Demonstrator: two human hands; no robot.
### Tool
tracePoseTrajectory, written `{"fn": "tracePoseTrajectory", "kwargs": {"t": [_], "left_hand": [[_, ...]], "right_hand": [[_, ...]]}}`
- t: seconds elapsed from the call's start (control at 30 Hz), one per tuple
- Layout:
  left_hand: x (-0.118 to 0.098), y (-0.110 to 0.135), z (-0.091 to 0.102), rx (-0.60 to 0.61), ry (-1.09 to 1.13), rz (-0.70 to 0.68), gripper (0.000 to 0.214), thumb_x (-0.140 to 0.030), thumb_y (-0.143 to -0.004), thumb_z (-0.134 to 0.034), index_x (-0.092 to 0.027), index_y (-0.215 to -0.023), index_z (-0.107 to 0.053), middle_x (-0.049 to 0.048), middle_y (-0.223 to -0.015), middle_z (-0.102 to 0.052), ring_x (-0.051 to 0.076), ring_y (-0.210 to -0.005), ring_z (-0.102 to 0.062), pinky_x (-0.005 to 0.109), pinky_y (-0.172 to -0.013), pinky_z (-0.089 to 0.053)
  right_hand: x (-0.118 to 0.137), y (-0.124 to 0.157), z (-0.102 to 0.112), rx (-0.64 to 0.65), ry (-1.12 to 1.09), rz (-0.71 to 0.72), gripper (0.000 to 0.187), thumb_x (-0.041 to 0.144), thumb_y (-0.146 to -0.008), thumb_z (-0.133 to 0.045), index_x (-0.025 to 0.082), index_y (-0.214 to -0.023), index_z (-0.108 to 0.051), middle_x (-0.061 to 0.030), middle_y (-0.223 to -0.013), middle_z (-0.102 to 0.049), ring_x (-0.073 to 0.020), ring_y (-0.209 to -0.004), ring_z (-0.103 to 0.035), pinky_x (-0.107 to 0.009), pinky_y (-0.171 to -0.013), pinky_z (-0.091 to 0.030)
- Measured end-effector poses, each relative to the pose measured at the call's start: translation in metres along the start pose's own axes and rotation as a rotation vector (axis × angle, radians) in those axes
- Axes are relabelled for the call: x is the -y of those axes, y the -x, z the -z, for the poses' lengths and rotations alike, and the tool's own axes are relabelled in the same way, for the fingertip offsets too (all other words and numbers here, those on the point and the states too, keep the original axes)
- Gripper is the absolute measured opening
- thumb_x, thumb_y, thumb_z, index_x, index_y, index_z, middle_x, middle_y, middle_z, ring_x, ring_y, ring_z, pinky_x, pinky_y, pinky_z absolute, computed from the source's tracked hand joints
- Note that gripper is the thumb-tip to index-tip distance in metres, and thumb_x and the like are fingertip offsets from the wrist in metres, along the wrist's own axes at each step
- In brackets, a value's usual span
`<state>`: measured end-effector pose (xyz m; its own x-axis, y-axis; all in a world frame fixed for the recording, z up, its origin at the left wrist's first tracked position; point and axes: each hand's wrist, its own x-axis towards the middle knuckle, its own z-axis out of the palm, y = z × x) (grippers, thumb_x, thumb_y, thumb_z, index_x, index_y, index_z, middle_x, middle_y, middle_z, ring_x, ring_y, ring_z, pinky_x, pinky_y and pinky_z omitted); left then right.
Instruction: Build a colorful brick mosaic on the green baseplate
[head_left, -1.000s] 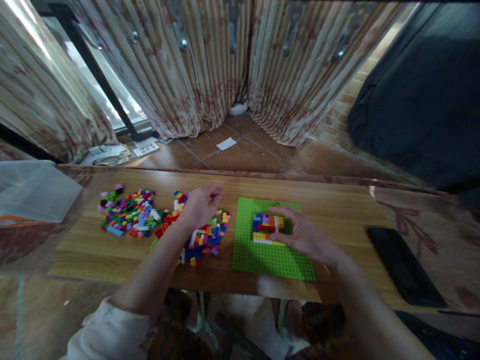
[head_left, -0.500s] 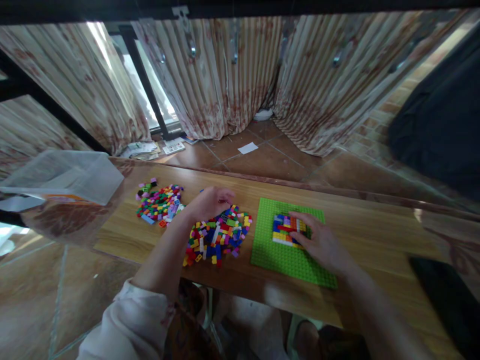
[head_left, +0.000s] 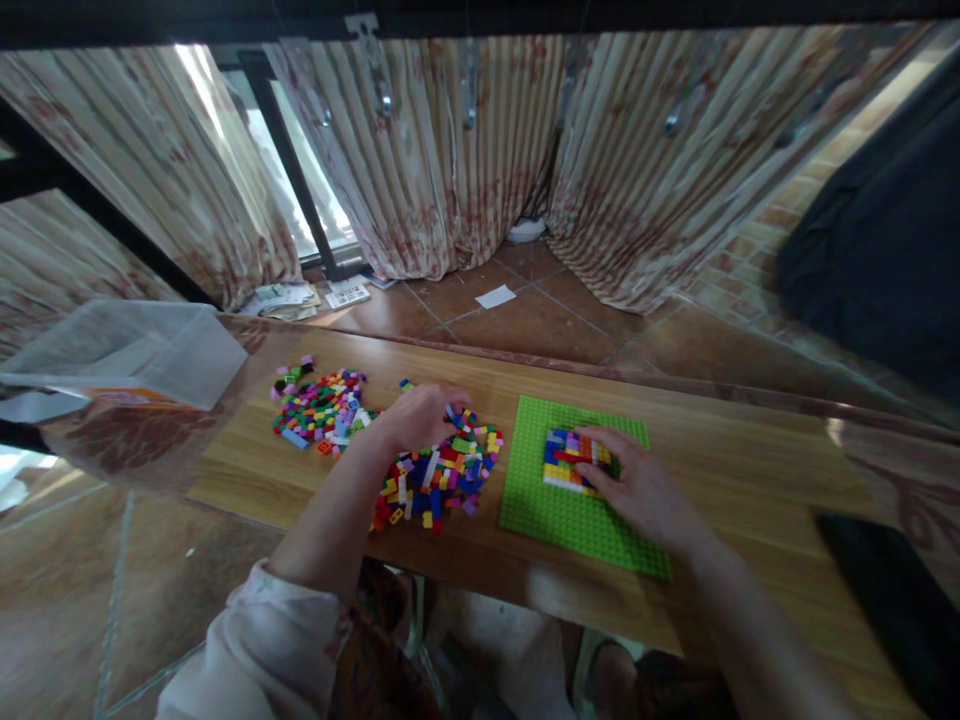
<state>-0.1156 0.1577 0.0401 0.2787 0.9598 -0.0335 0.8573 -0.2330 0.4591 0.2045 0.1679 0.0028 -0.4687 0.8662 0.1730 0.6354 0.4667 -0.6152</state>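
A green baseplate (head_left: 555,515) lies on the wooden table (head_left: 720,470), with a block of coloured bricks (head_left: 564,460) built on its upper middle. My right hand (head_left: 637,485) rests on the plate, its fingers stretched flat against the right side of that block. My left hand (head_left: 420,415) is curled over the top of a pile of loose coloured bricks (head_left: 439,475) left of the plate, fingers bent down into it; what they hold is hidden. A second pile of loose bricks (head_left: 319,405) lies further left.
A clear plastic box (head_left: 127,350) sits at the table's left end. A dark flat object (head_left: 892,590) lies at the right end. Beyond the table are a tiled floor, papers (head_left: 281,298) and striped curtains (head_left: 457,150).
The view has swung left since one second ago. My left hand has dipped lower into the near brick pile. My right hand stays on the built block.
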Motion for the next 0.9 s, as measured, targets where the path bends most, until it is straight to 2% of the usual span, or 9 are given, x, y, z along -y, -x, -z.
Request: {"fn": "tracePoseTrajectory", "kwargs": {"t": [0.2, 0.3, 0.4, 0.5, 0.57, 0.67, 0.77, 0.9], "left_hand": [[0.001, 0.001, 0.004, -0.007, 0.016, 0.000, 0.037, -0.017, -0.070, -0.061, -0.020, -0.106, -0.067, 0.0045, -0.091, -0.072, 0.019, -0.080, -0.066, 0.027, -0.072, -0.050], [0.000, 0.002, 0.009, -0.035, 0.203, -0.033, 0.038, -0.022, -0.073, -0.063, -0.017, -0.110, -0.064, 0.0063, -0.097, -0.071, 0.019, -0.085, -0.066, 0.029, -0.076, -0.052], [-0.013, 0.001, 0.006, -0.048, 0.459, -0.074, 0.044, -0.025, -0.075, -0.065, -0.016, -0.117, -0.060, 0.0066, -0.098, -0.069, 0.018, -0.084, -0.066, 0.029, -0.075, -0.053], [-0.037, -0.004, -0.009, -0.091, 0.659, -0.112, 0.043, -0.022, -0.076, -0.064, -0.016, -0.119, -0.058, 0.0056, -0.095, -0.066, 0.015, -0.082, -0.065, 0.027, -0.074, -0.053], [-0.054, -0.008, -0.023, -0.135, 0.755, -0.150, 0.041, -0.020, -0.077, -0.064, -0.017, -0.117, -0.060, 0.0053, -0.097, -0.063, 0.014, -0.083, -0.063, 0.027, -0.076, -0.053], [-0.073, -0.013, -0.043, -0.152, 0.784, -0.177, 0.038, -0.018, -0.077, -0.065, -0.020, -0.115, -0.063, 0.0045, -0.097, -0.060, 0.014, -0.085, -0.062, 0.027, -0.079, -0.052], [-0.083, -0.015, -0.056, -0.166, 0.786, -0.187, 0.034, -0.019, -0.077, -0.065, -0.020, -0.111, -0.065, 0.0050, -0.098, -0.059, 0.014, -0.086, -0.062, 0.027, -0.079, -0.052], [-0.087, -0.016, -0.067, -0.151, 0.823, -0.161, 0.033, -0.023, -0.079, -0.064, -0.019, -0.112, -0.064, 0.0062, -0.100, -0.064, 0.015, -0.086, -0.064, 0.029, -0.081, -0.052]], "right_hand": [[0.002, -0.001, 0.001, -0.044, -0.031, 0.003, 0.032, 0.035, -0.084, -0.058, 0.026, -0.114, -0.064, -0.0070, -0.117, -0.064, -0.0264, -0.110, -0.059, -0.049, -0.099, -0.044], [0.006, -0.002, 0.004, -0.140, -0.070, -0.029, 0.030, 0.040, -0.086, -0.057, 0.025, -0.111, -0.065, -0.0076, -0.116, -0.066, -0.0253, -0.110, -0.059, -0.046, -0.099, -0.044], [0.011, -0.003, 0.005, -0.282, -0.156, -0.060, 0.028, 0.041, -0.086, -0.057, 0.024, -0.104, -0.068, -0.0071, -0.109, -0.068, -0.0227, -0.101, -0.063, -0.042, -0.093, -0.048], [0.021, -0.004, 0.001, -0.313, -0.329, -0.106, 0.025, 0.041, -0.085, -0.059, 0.022, -0.097, -0.070, -0.0053, -0.099, -0.071, -0.0190, -0.086, -0.065, -0.037, -0.082, -0.052], [0.030, -0.004, -0.005, -0.261, -0.498, -0.147, 0.026, 0.042, -0.082, -0.062, 0.022, -0.096, -0.070, -0.0045, -0.096, -0.072, -0.0177, -0.082, -0.065, -0.034, -0.076, -0.053], [0.043, -0.004, -0.013, -0.217, -0.748, -0.218, 0.028, 0.043, -0.076, -0.068, 0.022, -0.095, -0.071, -0.0027, -0.087, -0.072, -0.0161, -0.075, -0.065, -0.030, -0.069, -0.054], [0.049, -0.004, -0.017, -0.227, -0.884, -0.248, 0.024, 0.041, -0.072, -0.072, 0.022, -0.087, -0.072, -0.0016, -0.081, -0.072, -0.0150, -0.072, -0.064, -0.028, -0.065, -0.054], [0.048, -0.005, -0.018, -0.254, -0.921, -0.262, 0.019, 0.038, -0.072, -0.072, 0.023, -0.082, -0.073, -0.0007, -0.079, -0.073, -0.0141, -0.069, -0.064, -0.028, -0.065, -0.054]]}}
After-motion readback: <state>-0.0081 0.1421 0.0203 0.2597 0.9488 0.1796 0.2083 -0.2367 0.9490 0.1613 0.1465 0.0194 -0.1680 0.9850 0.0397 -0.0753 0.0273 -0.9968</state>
